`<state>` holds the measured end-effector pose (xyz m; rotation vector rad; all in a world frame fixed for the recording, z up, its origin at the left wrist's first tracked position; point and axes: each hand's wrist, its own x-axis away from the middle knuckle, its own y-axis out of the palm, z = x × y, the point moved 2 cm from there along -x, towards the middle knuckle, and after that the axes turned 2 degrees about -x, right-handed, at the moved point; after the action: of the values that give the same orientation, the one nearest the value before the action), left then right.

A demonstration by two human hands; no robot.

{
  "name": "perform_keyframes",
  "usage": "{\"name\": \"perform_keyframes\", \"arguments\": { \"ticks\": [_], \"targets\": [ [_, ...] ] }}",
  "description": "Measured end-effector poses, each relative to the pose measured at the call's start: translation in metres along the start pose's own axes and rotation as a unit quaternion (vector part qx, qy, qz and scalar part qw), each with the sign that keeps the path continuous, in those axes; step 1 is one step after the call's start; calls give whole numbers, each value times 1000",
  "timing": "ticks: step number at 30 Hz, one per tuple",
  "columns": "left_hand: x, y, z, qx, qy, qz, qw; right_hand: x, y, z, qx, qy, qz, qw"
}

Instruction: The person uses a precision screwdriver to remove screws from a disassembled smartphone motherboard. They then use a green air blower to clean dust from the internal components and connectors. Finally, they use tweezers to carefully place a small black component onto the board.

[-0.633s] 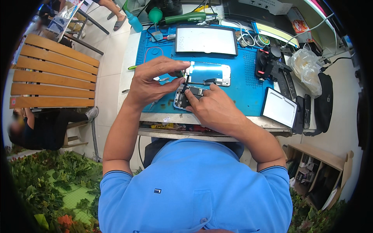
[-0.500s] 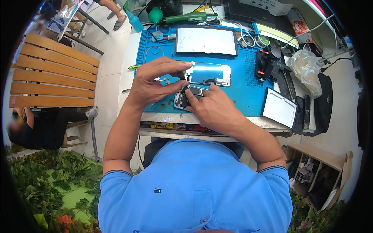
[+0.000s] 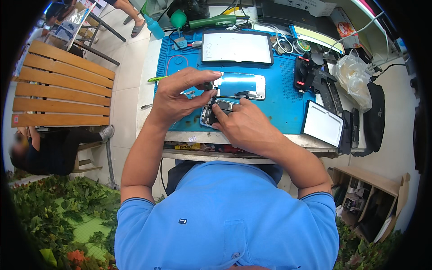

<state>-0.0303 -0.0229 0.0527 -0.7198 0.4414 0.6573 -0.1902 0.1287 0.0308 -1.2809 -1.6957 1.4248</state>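
My left hand is pinched around a small dark part, just left of a detached phone screen that lies face down, silver backing up, with a dark flex piece along its lower edge. My right hand rests below it, index fingertip pressed on an opened phone body with dark inner parts; some other fingers are curled and partly hidden. Both phone halves lie on a blue repair mat. A green slim tool lies left of my left hand.
Whiteboard tray, green hand tool, blue bottle and cables at the back. Black holder, plastic bag and white-lined tray on the right. Wooden slatted chair, a seated person and another person's legs at left.
My hands keep nearly the same grip and position on the phone parts. The bench and mat appear shifted very slightly left in the picture.
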Motion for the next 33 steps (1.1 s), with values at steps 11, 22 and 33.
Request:
{"name": "perform_keyframes", "arguments": {
  "ticks": [11,22,33],
  "targets": [
    [1,-1,2,-17,6,2,1000,1,-3,0,5,7,-12,1000],
    [5,1,2,-2,-9,-17,1000,5,-4,2,12,14,-31,999],
    [25,5,-14,39,-102,77,991,9,-9,14,-16,20,-57,998]
  ]
}}
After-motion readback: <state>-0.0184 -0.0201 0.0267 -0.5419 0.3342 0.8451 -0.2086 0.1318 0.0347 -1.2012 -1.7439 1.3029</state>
